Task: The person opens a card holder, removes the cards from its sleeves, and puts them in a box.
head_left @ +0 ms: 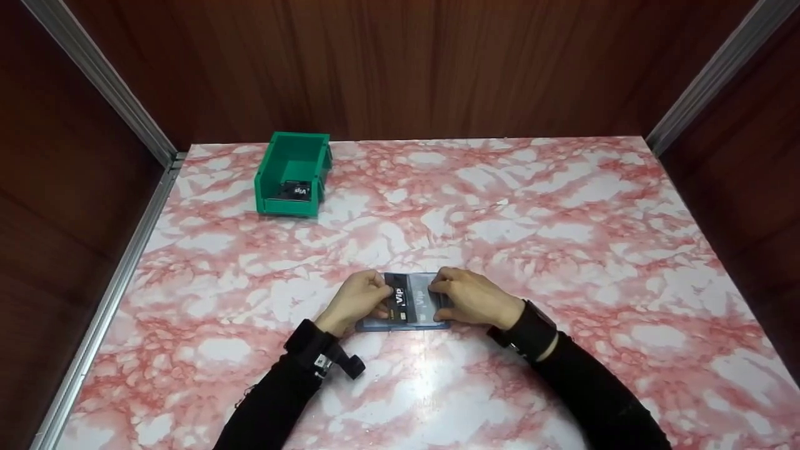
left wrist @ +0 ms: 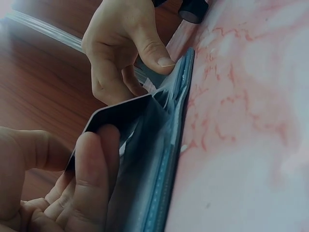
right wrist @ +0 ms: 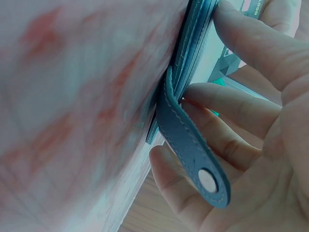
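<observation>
A blue card holder (head_left: 375, 325) lies spread on the table in front of me, its clear plastic sleeve (head_left: 431, 317) on top. A black card marked "Vip" (head_left: 395, 300) stands partly inside that sleeve, with its left part outside. My left hand (head_left: 355, 299) pinches the card's outer end between thumb and fingers; in the left wrist view the card (left wrist: 123, 112) tilts up out of the sleeve's mouth. My right hand (head_left: 478, 299) grips the holder's right side, thumb and fingertips at the sleeve's edge. A stitched strap (right wrist: 186, 135) with a metal snap (right wrist: 208, 181) sticks out beside the right fingers.
At the back left of the marbled red-and-white table (head_left: 562, 237) stands a green bin (head_left: 290, 208), with black "Vip" cards (head_left: 294, 190) inside near its front. Dark wood panels (head_left: 406, 69) wall in the back and both sides.
</observation>
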A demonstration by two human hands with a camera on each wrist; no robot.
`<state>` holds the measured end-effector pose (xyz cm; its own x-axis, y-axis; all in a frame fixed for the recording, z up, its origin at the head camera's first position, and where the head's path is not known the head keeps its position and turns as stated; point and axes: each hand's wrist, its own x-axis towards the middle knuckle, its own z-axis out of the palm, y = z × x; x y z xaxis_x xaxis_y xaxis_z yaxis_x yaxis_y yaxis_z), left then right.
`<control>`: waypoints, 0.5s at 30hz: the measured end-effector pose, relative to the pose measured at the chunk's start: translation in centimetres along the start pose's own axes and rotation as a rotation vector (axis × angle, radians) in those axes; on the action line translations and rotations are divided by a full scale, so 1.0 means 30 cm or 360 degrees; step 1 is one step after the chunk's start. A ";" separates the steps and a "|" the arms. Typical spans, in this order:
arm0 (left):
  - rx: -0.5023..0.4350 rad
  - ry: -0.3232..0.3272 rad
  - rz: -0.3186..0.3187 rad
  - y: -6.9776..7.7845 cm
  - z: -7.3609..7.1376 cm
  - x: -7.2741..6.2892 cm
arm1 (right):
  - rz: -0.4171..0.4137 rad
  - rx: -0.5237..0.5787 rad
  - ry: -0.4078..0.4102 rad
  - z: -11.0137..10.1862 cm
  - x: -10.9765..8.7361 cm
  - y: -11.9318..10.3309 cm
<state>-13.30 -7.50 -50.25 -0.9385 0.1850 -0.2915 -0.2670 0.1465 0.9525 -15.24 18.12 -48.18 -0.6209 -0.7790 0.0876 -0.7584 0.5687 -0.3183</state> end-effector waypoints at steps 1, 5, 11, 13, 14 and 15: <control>0.0005 0.0002 0.0004 0.002 -0.003 -0.002 | 0.0002 0.0004 0.0000 -0.002 0.000 -0.002; 0.0020 0.0023 0.0025 0.013 -0.014 -0.011 | 0.0002 -0.0002 0.0010 -0.002 -0.003 -0.001; 0.0016 0.0075 0.0063 0.027 -0.035 -0.016 | -0.0002 -0.0016 0.0012 -0.001 -0.006 0.001; -0.0001 0.0087 0.0079 0.033 -0.042 -0.018 | -0.0005 -0.0017 0.0011 0.000 -0.006 0.001; -0.0010 0.0094 0.0083 0.036 -0.045 -0.018 | -0.0007 -0.0017 0.0011 0.000 -0.005 0.001; -0.0021 0.0102 0.0088 0.040 -0.049 -0.018 | -0.0007 -0.0014 0.0007 0.001 -0.004 0.002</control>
<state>-13.43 -8.86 -48.83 -0.9638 0.1297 -0.2328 -0.2170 0.1250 0.9681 -15.20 18.23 -48.23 -0.6186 -0.7801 0.0933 -0.7627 0.5677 -0.3098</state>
